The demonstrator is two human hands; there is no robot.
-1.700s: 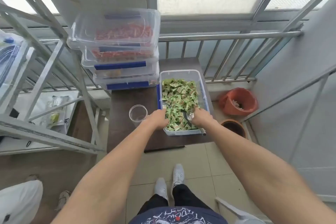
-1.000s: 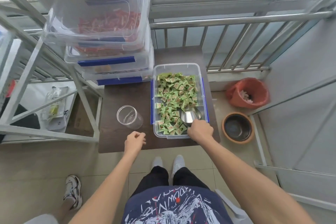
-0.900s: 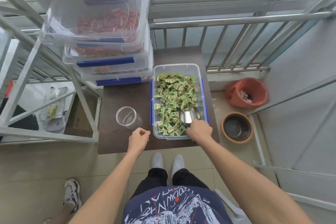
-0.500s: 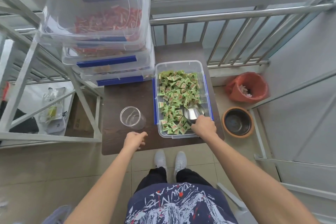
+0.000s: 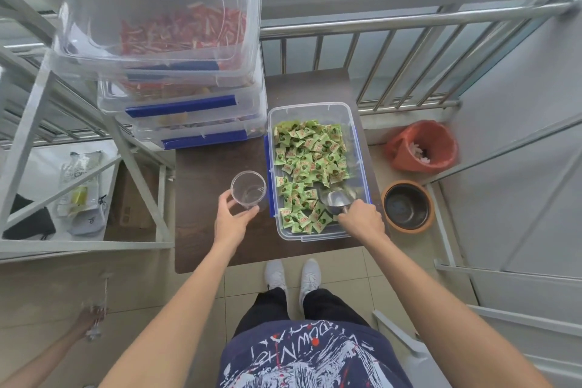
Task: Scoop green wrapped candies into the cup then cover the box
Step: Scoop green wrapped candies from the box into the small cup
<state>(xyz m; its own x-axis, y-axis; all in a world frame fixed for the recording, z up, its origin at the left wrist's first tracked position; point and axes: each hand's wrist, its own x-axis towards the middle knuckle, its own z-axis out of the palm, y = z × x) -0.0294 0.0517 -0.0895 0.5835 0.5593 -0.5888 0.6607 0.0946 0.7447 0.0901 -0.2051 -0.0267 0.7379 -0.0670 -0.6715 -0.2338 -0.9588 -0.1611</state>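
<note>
An uncovered clear plastic box (image 5: 357, 123) with blue side clips stands on a dark wooden table (image 5: 208, 167) and holds many green wrapped candies (image 5: 307, 156). A metal scoop (image 5: 336, 200) lies in the box's near right corner, empty, with my right hand (image 5: 360, 220) closed on its handle. Left of the box stands an empty clear plastic cup (image 5: 248, 190). My left hand (image 5: 231, 224) wraps its fingers around the cup's base.
Three lidded clear boxes (image 5: 176, 72) of red and mixed candies are stacked at the table's back left. A metal rack (image 5: 37, 123) stands to the left. An orange bin (image 5: 422, 146) and a brown pot (image 5: 407, 208) sit on the floor right. Another person's hand (image 5: 89, 321) shows at lower left.
My left hand has moved forward from the table's near edge and taken hold of the cup. The right hand has stayed on the scoop in the box.
</note>
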